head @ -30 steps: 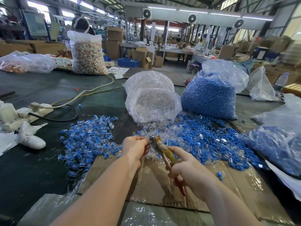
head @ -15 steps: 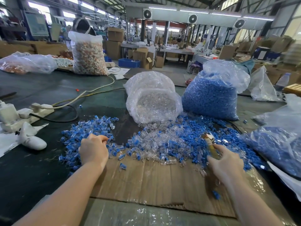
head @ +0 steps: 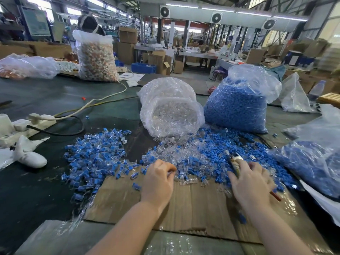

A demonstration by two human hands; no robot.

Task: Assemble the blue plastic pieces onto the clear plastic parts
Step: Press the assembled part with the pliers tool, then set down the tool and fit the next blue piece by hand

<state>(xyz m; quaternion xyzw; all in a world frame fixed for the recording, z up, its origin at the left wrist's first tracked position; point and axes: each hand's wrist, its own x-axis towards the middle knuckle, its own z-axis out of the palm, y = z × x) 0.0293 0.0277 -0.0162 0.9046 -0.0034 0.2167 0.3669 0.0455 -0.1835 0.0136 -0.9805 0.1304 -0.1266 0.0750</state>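
Now we have both hands down at the near edge of the loose parts, over a flattened cardboard sheet (head: 193,205). Our left hand (head: 158,183) curls its fingers, thumb and forefinger drawn together at the rim of the clear plastic parts (head: 176,155); whether they pinch a piece we cannot tell. Our right hand (head: 252,183) grips a pair of pliers (head: 234,161), fingers wrapped round the handles, the worn yellowish head pointing away from us into the blue plastic pieces (head: 219,144). A red handle end sticks out beside the wrist. The clear and blue heaps mingle between the hands. To the left lies a separate pile of assembled pieces (head: 95,153). Behind stand an open bag of clear parts (head: 171,109) and a bag of blue pieces (head: 237,103), just beside each other.
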